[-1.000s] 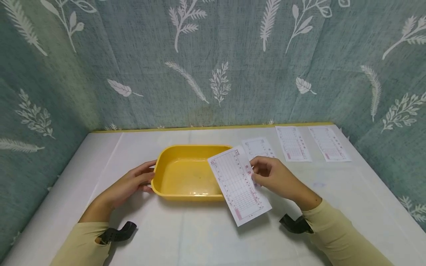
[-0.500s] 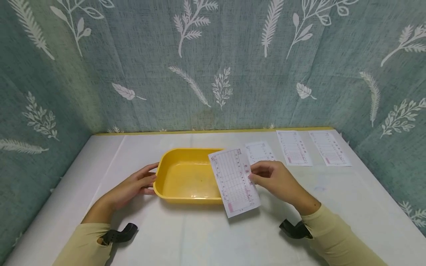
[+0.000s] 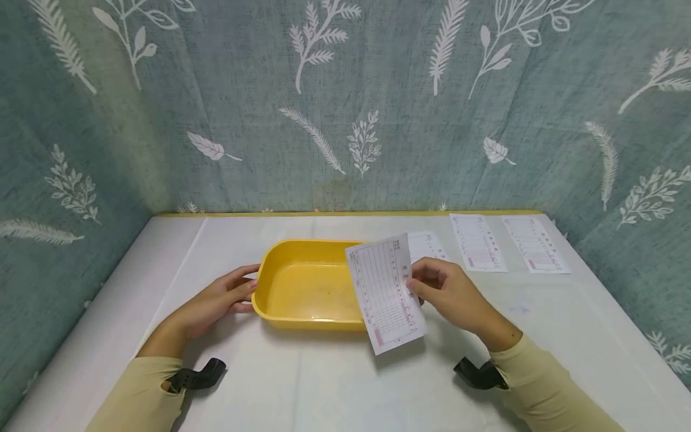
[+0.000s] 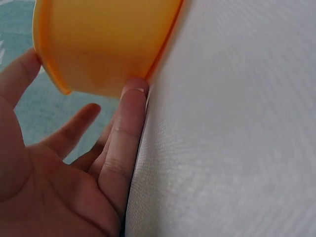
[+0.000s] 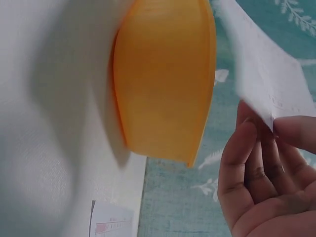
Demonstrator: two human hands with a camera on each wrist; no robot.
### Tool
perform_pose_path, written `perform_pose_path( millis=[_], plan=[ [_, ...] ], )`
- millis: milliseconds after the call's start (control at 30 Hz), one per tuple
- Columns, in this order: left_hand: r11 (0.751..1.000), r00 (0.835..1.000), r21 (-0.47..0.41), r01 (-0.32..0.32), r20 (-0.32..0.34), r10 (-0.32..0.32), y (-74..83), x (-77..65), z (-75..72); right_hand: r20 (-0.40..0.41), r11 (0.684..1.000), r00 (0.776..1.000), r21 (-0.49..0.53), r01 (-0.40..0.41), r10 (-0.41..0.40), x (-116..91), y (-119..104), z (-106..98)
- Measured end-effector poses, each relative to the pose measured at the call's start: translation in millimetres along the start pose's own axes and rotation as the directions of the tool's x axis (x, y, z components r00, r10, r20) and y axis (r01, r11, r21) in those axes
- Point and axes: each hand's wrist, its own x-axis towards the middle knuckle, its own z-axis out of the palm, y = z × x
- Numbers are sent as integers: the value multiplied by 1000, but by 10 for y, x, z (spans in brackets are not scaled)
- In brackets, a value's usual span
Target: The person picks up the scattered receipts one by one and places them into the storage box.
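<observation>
Compared with 1 second ago, the lower end of the held paper slip (image 3: 384,297) is swung a little to the left. Thumb and finger of the right hand (image 3: 453,297) clamp its right edge, and it is raised above the table (image 3: 335,384), hiding the right part of the yellow tray (image 3: 302,291). The left hand (image 3: 207,306) touches the tray's left end, its fingers apart. 3 other slips (image 3: 477,243) lie at the far right.

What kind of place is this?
Perhaps a small indoor work corner: leaf-patterned cloth surrounds a white-covered table, which holds a yellow tray and printed slips.
</observation>
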Motion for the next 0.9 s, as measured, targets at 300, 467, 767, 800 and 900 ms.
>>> perform_pose_path(
  millis=[300,467,767,800,900],
  plan=[
    [1000,1000,29,-11,-1,11,17,31,18,-64,1000,998,-17,22,-23,-5,-26,67],
    [999,1000,42,10,-6,-10,19,27,5,-91,998,994,-25,65,-67,66,-72,127],
    [1000,1000,15,5,-7,-5,-19,37,-3,-2,997,998,48,56,-56,241,-141,300],
    [1000,1000,14,6,-8,-6,-21,39,-1,-1,997,998,49,58,-58,256,-144,315],
    [1000,1000,17,6,-10,-6,-23,39,3,-5,997,998,48,62,-62,312,-154,353]
  ],
)
